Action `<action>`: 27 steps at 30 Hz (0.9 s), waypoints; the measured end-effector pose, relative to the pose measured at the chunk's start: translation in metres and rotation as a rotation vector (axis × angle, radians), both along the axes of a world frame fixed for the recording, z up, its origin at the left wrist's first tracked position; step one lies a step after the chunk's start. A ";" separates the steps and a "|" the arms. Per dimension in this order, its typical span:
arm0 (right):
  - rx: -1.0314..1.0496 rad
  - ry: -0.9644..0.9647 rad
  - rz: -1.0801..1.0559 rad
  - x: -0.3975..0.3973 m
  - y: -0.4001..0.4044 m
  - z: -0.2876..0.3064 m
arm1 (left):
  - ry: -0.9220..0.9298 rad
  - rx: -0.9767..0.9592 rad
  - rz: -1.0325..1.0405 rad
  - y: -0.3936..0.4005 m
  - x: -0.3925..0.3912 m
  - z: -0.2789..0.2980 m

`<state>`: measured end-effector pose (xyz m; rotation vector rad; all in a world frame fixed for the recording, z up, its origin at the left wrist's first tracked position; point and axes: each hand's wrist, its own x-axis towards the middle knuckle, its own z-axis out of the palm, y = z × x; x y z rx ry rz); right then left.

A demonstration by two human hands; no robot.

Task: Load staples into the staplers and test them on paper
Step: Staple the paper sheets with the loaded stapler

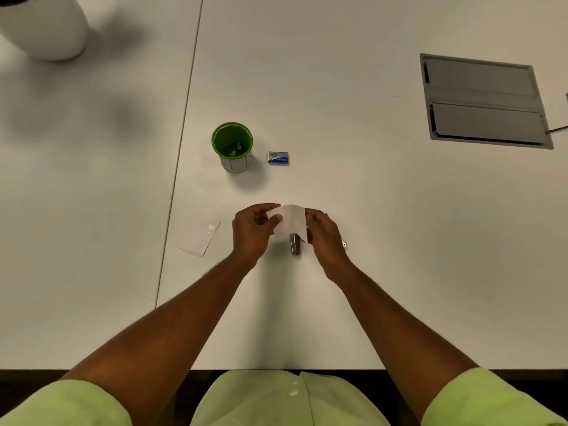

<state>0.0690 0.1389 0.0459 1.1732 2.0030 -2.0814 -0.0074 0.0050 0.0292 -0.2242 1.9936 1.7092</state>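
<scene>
Both hands hold a small paper slip (290, 222) above a metal stapler (295, 245) on the white surface (368, 210). The left hand (252, 232) pinches its edge in thumb and fingers; the right hand (327, 238) grips the opposite edge, likely positioning it for a test staple. A staple box (278, 158) sits farther back.

A green cup (232, 146) stands on the white table (338, 87), a grey hatch (482, 99) far right.

Both bare forearms reach forward over the worktop (338, 186) from its near edge, converging toward its middle. The left hand (253, 230) is raised just above the worktop, fingers curled, thumb and fingertips pinching the left edge of a small paper slip (291, 222). The right hand (325, 238) mirrors it, its grip curled round the slip's right edge, wrist angled inward.
</scene>
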 end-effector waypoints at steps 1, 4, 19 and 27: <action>-0.057 0.014 -0.047 0.000 -0.002 0.000 | -0.013 -0.003 0.027 0.000 0.000 0.000; -0.004 0.017 -0.010 0.001 -0.007 -0.001 | -0.055 -0.010 0.056 0.000 0.000 0.000; 0.031 -0.019 -0.049 0.001 0.012 -0.002 | -0.091 -0.031 -0.214 -0.005 -0.018 -0.001; -0.111 0.040 -0.035 0.006 0.005 -0.005 | -0.118 0.105 -0.219 0.001 -0.015 0.009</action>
